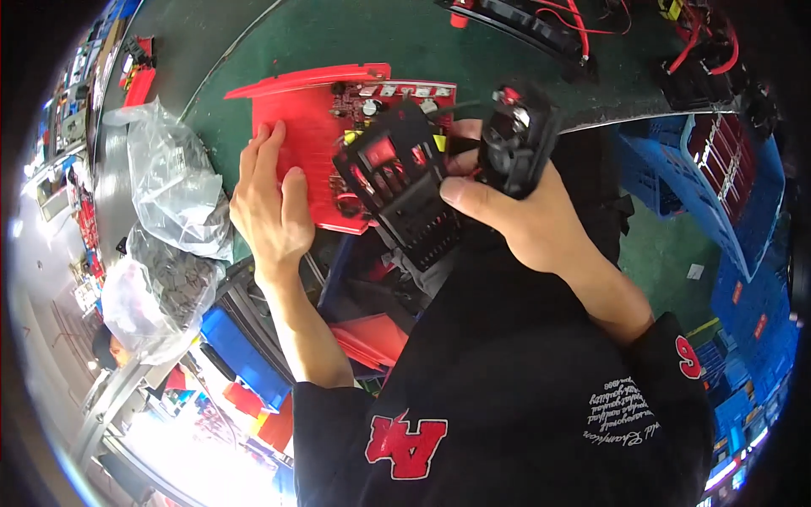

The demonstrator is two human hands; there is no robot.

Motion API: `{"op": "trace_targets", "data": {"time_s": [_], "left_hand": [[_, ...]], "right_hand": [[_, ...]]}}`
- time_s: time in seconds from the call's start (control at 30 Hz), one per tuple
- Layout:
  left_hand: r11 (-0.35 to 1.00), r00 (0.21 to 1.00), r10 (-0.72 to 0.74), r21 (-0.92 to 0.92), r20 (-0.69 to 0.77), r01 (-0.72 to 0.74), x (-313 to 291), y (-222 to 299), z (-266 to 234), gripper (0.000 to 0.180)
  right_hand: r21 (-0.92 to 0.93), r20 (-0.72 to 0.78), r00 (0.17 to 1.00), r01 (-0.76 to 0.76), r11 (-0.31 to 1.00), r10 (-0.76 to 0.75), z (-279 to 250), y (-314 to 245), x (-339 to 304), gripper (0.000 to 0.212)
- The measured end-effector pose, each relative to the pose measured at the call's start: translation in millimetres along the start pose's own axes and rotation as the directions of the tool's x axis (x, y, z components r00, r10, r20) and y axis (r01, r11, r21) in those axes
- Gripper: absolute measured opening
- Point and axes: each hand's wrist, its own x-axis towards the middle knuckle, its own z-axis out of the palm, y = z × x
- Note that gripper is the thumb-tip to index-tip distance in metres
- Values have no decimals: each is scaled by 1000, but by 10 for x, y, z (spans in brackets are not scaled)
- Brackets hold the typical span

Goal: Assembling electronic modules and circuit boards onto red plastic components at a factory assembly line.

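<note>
My left hand (272, 203) lies with its fingers stretched out on a red casing (297, 152), which sits on the green table. Inside the casing's right part is a circuit board (372, 108) with yellow and silver components. My right hand (536, 221) grips a slotted black plastic panel (414, 226), its thumb near the panel's right edge. That panel is tilted and hides part of the board. A second black plastic part (522, 144), with a rounded recess, stands up at the same hand; whether the two are joined I cannot tell.
Clear plastic bags (173, 186) lie left of the casing, near a small red and black part (139, 72). Black parts with red wires (541, 29) are at the table's far edge. Blue crates (718, 194) stand at the right. Red panels (372, 338) are below the table edge.
</note>
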Motion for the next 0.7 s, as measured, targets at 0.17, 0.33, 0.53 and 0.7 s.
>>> {"op": "trace_targets", "data": {"time_s": [0.17,0.33,0.53,0.7], "left_hand": [[997,998,50,62,-24,-48,-49,-104,61,45],[993,985,114,54,-130,-108,-37,-126,78,43],[989,926,58,-102,-374,-103,-47,-164,174,36],[879,572,-400,-122,-716,461,-396,50,197,37]], "right_hand": [[-10,99,995,27,1000,-26,261,-114,111,49],[-46,167,986,18,999,-10,440,-199,319,30],[-80,101,993,70,994,-62,610,-278,536,31],[-493,-9,821,492,718,-570,668,-281,651,69]]}}
